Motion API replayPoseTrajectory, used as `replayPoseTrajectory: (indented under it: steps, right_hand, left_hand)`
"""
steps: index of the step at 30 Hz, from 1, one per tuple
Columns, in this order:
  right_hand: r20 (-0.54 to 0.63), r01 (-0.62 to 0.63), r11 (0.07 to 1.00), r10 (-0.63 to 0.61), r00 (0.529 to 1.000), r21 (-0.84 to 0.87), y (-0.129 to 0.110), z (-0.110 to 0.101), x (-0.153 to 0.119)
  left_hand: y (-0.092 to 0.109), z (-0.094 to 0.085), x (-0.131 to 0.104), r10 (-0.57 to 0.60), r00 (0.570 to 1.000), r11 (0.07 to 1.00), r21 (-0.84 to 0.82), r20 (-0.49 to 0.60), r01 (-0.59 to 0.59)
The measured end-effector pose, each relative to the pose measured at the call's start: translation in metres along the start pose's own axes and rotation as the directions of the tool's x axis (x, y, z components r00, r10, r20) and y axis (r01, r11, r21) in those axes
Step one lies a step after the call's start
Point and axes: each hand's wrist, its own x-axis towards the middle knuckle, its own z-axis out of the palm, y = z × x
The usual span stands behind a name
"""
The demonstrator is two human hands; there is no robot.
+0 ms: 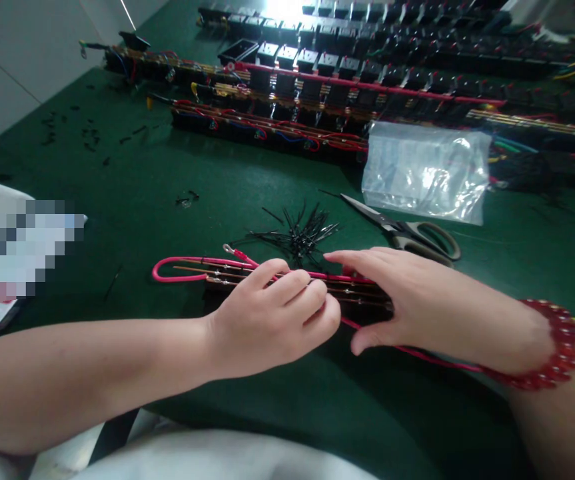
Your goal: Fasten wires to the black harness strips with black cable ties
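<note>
A long dark power strip (362, 295) with copper bars runs crosswise in front of me. My left hand (277, 310) is closed over its middle, with the fingers curled down and their tips hidden. A thick red wire (172, 260) loops round the strip's left end, and its ring terminal (228, 249) sticks up just beyond my left hand. My right hand (392, 293) spans the strip's right part, thumb on the near side and fingers stretched along the far side, apart from each other. A heap of black cable ties (302, 233) lies right behind the strip.
Scissors (402, 233) with dark handles lie behind my right hand, beside a clear plastic bag (424, 173). Rows of similar wired strips (267, 127) fill the back. Black scraps (187, 198) dot the green table (132, 173). A partly blurred white object (7, 200) lies at left.
</note>
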Motion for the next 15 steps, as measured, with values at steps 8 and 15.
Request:
replayPoseTrajectory:
  steps: [8,15]
  right_hand:
    - [0.072,-0.110,0.986,0.119,0.990,-0.122,0.015,-0.002,-0.017]
    - [0.166,-0.122,0.990,0.132,0.977,-0.067,0.012,-0.018,-0.014]
  left_hand:
    - [-0.003,0.002,0.002,0.005,1.000,0.999,-0.033,-0.022,-0.006]
    - [-0.001,-0.002,0.001,-0.043,0.998,0.997,-0.067,0.045,0.046]
